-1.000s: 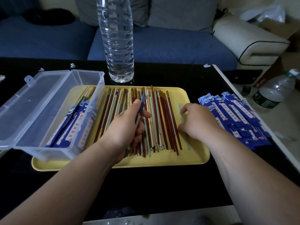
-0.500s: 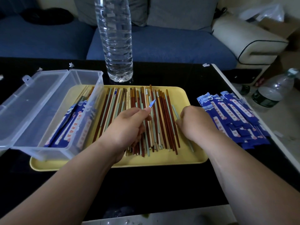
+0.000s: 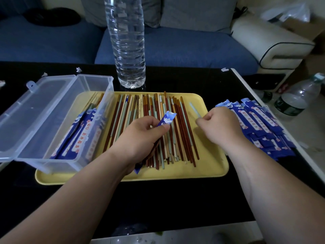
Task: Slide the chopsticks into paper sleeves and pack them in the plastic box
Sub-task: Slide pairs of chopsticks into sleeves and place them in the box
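Observation:
Several loose chopsticks [image 3: 177,131], brown, green and cream, lie side by side on a yellow tray [image 3: 211,166]. My left hand [image 3: 139,140] hovers over them and grips a blue paper sleeve [image 3: 167,118], whose ends stick out above and below the fist. My right hand [image 3: 221,127] is at the tray's right side and pinches a pale blue-green chopstick [image 3: 194,109] that points up and away. A clear plastic box [image 3: 75,120] with its lid open sits on the tray's left end and holds several sleeved chopsticks [image 3: 79,138].
A heap of empty blue sleeves [image 3: 263,125] lies on the black table [image 3: 158,205] right of the tray. A tall clear water bottle [image 3: 127,43] stands behind the tray. A blue sofa is beyond the table. Another bottle [image 3: 297,99] stands on the floor at right.
My right hand has lifted the pale chopstick's far end off the tray. My left hand has shifted the blue sleeve slightly right and lower over the chopsticks.

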